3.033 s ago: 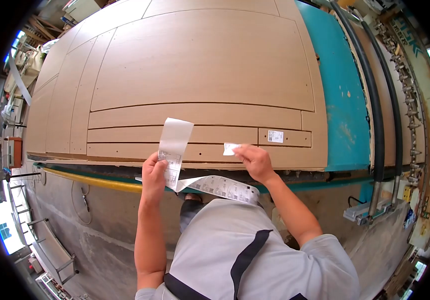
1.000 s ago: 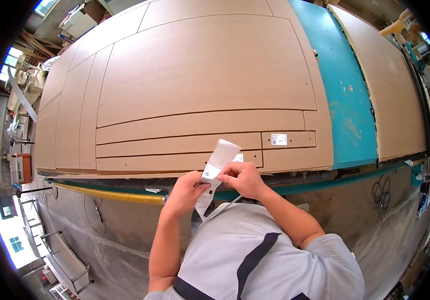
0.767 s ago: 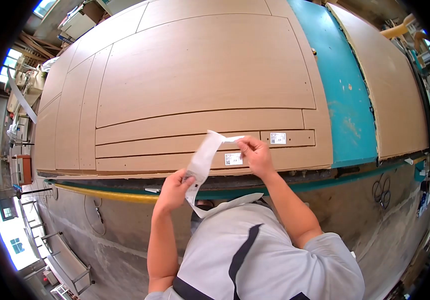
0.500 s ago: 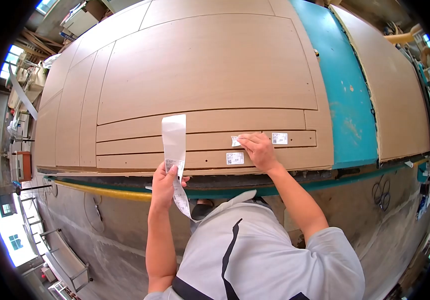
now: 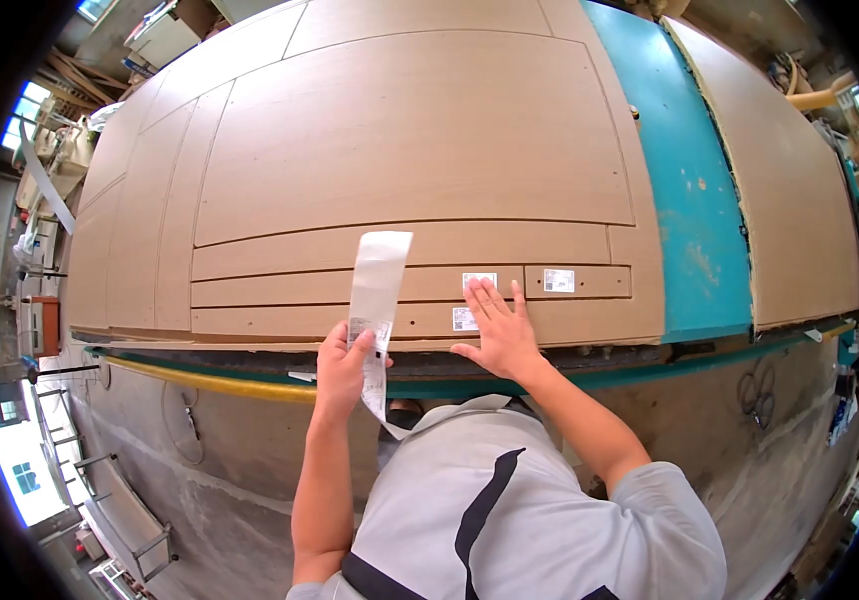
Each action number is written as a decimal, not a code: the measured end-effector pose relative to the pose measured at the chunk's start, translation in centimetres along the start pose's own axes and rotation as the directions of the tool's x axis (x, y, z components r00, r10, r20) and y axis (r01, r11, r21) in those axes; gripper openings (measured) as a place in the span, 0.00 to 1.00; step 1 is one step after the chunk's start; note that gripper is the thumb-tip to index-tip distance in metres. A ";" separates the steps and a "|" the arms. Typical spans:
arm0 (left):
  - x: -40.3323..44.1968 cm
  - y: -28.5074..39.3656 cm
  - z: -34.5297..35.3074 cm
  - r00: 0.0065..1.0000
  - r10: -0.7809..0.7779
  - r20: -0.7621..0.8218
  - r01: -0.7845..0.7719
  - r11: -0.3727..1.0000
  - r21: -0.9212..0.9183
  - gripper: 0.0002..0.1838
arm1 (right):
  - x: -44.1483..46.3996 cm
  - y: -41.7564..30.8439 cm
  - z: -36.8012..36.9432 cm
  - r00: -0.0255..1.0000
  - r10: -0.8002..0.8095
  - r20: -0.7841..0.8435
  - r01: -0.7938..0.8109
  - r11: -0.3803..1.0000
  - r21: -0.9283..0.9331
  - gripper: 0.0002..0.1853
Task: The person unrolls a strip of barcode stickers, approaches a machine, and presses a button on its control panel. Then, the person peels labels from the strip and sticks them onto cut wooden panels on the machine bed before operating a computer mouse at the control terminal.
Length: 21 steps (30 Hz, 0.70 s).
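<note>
My left hand is closed around a strip of labels, whose blank upper end stands up above the fingers while the printed tail hangs toward my shirt. Flat on the board, my right hand has its fingers stretched out, with the fingertips on a white printed label. That label lies on a narrow cut strip of the wood panel. Just below, a second label is partly covered by the same hand. A third label sits to the right on a short cut piece.
Right of the panel runs a turquoise table surface, and beyond it lies another board. A yellow rail follows the table's near edge. A metal-framed cart stands at the lower left.
My right hand has gone from pinching a curled label to lying flat, and the label is now down on the strip. The left hand and label strip have shifted slightly right.
</note>
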<state>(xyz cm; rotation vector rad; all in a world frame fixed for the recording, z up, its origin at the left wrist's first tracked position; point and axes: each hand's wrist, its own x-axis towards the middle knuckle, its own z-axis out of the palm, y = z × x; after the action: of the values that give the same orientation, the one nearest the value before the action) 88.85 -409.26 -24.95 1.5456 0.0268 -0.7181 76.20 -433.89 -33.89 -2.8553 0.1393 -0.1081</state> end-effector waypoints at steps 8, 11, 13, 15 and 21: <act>0.4 -1.6 0.9 0.993 0.100 -0.071 -0.093 0.992 0.090 0.10 | -0.7 -2.5 -6.5 0.994 0.102 0.047 -0.113 0.900 0.420 0.38; 0.0 -1.4 2.1 0.990 0.105 -0.093 -0.094 0.989 0.116 0.14 | 0.2 -5.6 -8.6 0.989 -0.003 -0.149 0.092 0.798 0.596 0.35; 0.0 -1.0 2.9 0.991 0.098 -0.092 -0.090 0.992 0.089 0.14 | 0.8 -6.8 -8.5 0.980 -0.070 -0.188 0.178 0.736 0.654 0.34; -0.1 -1.1 3.2 0.995 0.074 -0.064 -0.068 0.993 0.092 0.13 | 1.3 -7.3 -7.4 0.984 -0.098 -0.146 0.166 0.788 0.593 0.32; -1.7 -0.8 3.1 0.990 0.032 0.137 -0.040 0.998 0.053 0.10 | 0.9 -6.1 -6.8 0.996 0.065 -0.067 0.009 0.648 0.761 0.21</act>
<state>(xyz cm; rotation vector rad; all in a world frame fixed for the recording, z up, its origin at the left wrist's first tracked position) 85.86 -411.29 -24.70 1.5433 -0.1240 -0.8000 77.05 -430.04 -25.63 -1.9855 0.1179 -0.2271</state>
